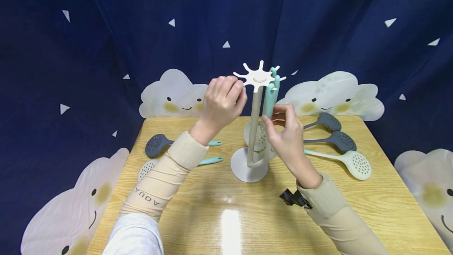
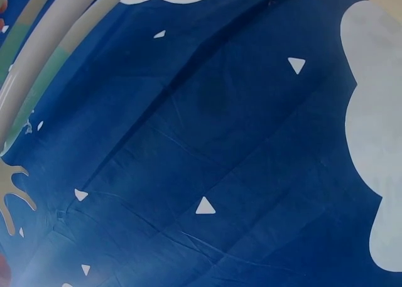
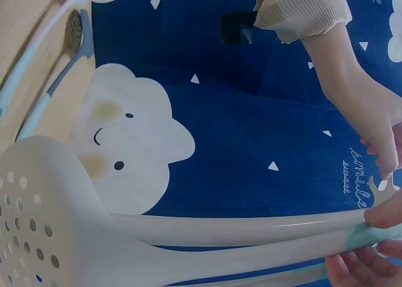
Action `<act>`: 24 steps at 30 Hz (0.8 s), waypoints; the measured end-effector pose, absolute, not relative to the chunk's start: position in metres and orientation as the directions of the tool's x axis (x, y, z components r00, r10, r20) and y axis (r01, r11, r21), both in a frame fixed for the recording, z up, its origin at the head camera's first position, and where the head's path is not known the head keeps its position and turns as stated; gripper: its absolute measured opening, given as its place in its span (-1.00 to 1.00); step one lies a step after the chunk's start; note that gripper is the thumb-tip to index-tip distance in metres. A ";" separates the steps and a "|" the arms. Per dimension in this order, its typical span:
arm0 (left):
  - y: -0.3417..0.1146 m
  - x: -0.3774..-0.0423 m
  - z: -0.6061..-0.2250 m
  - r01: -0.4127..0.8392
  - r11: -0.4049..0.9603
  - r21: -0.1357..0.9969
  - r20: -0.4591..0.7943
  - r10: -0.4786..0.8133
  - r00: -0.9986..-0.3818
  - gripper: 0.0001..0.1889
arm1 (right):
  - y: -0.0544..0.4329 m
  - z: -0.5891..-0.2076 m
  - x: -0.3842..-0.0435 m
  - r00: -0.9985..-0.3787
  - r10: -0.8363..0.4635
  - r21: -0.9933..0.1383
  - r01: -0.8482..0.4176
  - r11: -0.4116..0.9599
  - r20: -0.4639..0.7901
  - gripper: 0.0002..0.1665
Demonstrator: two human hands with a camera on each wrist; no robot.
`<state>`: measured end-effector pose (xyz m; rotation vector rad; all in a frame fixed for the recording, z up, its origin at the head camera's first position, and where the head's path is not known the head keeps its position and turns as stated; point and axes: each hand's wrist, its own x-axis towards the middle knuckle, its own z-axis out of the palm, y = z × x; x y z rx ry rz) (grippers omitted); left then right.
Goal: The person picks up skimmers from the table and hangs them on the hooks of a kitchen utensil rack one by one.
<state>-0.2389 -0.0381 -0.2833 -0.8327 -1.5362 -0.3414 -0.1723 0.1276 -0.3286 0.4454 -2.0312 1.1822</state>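
Note:
A white utensil rack (image 1: 257, 77) with a star of hooks on top stands on a round base. My left hand (image 1: 223, 99), fingers curled, pinches one of its hooks on the left side. My right hand (image 1: 286, 133) holds a hanging slotted skimmer by its teal handle (image 1: 270, 99), thumb on one side and fingers on the other. The skimmer's pale, holed head (image 3: 38, 211) fills the lower left of the right wrist view. More teal handles (image 1: 277, 84) hang beside it. In the left wrist view the rack's pole (image 2: 50, 42) shows, while most of the left hand lies outside.
On the table (image 1: 198, 215), right of the rack, lie dark slotted utensils (image 1: 343, 141) and a pale skimmer (image 1: 359, 165). At left lie a dark skimmer (image 1: 155, 145) and a pale one (image 1: 146, 168), partly behind the left sleeve. A blue curtain (image 1: 198, 3) hangs behind.

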 end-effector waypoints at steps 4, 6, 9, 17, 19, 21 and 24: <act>-0.038 -0.238 -0.284 0.678 0.693 -0.246 0.955 0.294 0.046 -0.89 | 0.130 -0.327 -0.171 -0.679 0.044 -0.599 -0.613 0.515 0.733 -0.66; -0.037 -0.237 -0.286 0.686 0.690 -0.231 0.957 0.287 0.035 -0.94 | 0.132 -0.327 -0.170 -0.667 0.040 -0.595 -0.633 0.495 0.744 -0.64; -0.037 -0.236 -0.293 0.704 0.684 -0.192 0.965 0.261 0.010 -0.83 | 0.136 -0.331 -0.171 -0.625 0.063 -0.583 -0.682 0.441 0.778 -0.62; -0.038 -0.244 -0.336 0.771 0.637 0.011 0.991 0.096 -0.093 -0.57 | 0.155 -0.371 -0.172 -0.530 0.277 -0.596 -0.747 0.294 0.801 -0.74; -0.038 -0.248 -0.351 0.775 0.629 0.068 0.986 0.078 -0.150 -0.57 | 0.156 -0.382 -0.168 -0.555 0.315 -0.637 -0.701 0.321 0.770 -0.76; -0.039 -0.251 -0.368 0.765 0.631 0.127 0.971 0.078 -0.227 -0.59 | 0.157 -0.392 -0.164 -0.603 0.330 -0.687 -0.629 0.363 0.726 -0.75; -0.040 -0.255 -0.397 0.729 0.643 0.233 0.919 0.099 -0.382 -0.63 | 0.156 -0.412 -0.157 -0.697 0.347 -0.771 -0.497 0.397 0.628 -0.73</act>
